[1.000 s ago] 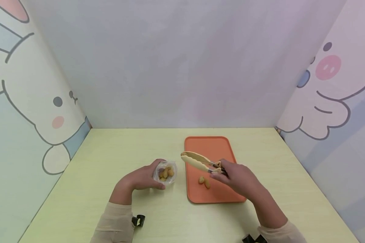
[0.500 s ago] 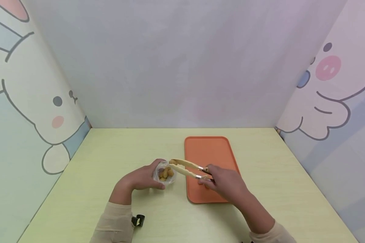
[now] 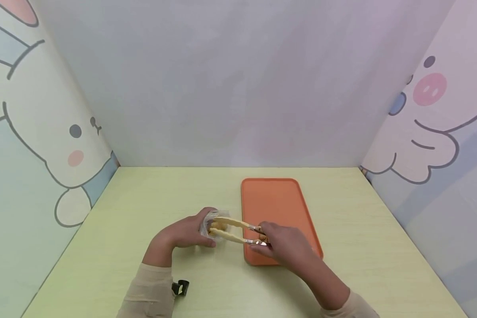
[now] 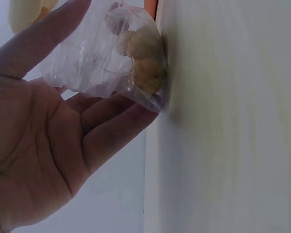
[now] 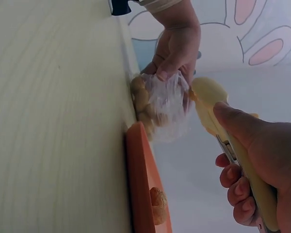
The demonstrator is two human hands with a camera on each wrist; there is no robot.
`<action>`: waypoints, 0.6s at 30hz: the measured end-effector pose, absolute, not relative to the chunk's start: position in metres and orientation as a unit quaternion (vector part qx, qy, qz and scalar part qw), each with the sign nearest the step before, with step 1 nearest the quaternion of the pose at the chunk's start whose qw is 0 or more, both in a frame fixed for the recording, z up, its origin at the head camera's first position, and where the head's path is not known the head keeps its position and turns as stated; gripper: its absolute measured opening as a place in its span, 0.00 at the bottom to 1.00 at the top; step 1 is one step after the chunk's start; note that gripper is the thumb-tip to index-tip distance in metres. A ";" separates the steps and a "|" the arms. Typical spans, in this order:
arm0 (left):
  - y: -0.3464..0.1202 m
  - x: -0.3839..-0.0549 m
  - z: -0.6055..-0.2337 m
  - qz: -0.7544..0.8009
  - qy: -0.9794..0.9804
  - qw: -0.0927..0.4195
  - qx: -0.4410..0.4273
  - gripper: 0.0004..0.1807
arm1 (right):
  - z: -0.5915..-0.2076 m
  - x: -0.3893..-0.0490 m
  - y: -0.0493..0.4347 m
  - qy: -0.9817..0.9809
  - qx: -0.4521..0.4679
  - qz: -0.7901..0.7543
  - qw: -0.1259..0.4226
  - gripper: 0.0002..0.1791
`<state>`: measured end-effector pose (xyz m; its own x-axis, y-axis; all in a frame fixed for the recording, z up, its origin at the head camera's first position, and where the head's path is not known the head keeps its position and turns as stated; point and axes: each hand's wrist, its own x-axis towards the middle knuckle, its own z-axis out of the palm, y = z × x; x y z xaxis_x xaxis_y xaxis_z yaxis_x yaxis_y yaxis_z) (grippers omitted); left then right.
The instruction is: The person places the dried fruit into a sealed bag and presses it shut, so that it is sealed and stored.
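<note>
My left hand (image 3: pixel 187 231) holds a clear plastic bag (image 4: pixel 89 56) upright on the table, thumb and fingers around its sides. Several peanuts in their shells (image 4: pixel 148 75) lie at the bottom of the bag. With my right hand (image 3: pixel 287 244) I grip tongs (image 3: pixel 235 238) with cream-coloured ends, thumb along one arm and fingers curled round the other. Their tips overlap the bag's mouth in the head view and stand apart. In the right wrist view, a bit of brown (image 5: pixel 192 95) shows at the tongs' tip, mostly hidden by the near end.
An orange tray (image 3: pixel 274 196) lies right of the bag, partly under my right hand. Peanuts (image 5: pixel 158 206) rest on it. The pale wooden table (image 3: pixel 163 190) meets a plain back wall, with cartoon-printed walls at both sides.
My right hand has carried the tongs left from above the tray to over the bag's mouth. The tongs' tips have spread further apart. My left hand and the bag have stayed put.
</note>
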<state>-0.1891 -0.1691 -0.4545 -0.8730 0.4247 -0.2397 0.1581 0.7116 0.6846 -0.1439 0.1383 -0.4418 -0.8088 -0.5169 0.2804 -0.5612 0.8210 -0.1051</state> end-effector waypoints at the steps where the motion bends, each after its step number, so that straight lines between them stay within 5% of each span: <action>1: -0.169 -0.189 -0.454 0.344 0.904 0.193 0.161 0.46 | -0.442 -0.144 0.137 -0.947 0.285 0.093 0.115 0.26; 18: -0.168 -0.189 -0.455 0.340 0.908 0.200 0.146 0.48 | -0.427 -0.153 0.160 -0.966 0.210 0.134 0.072 0.39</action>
<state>-0.1893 -0.1680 -0.4545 -0.8778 0.3999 -0.2636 0.1286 0.7270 0.6745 -0.1531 0.1596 -0.4271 -0.9014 -0.3862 0.1959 -0.4250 0.8756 -0.2294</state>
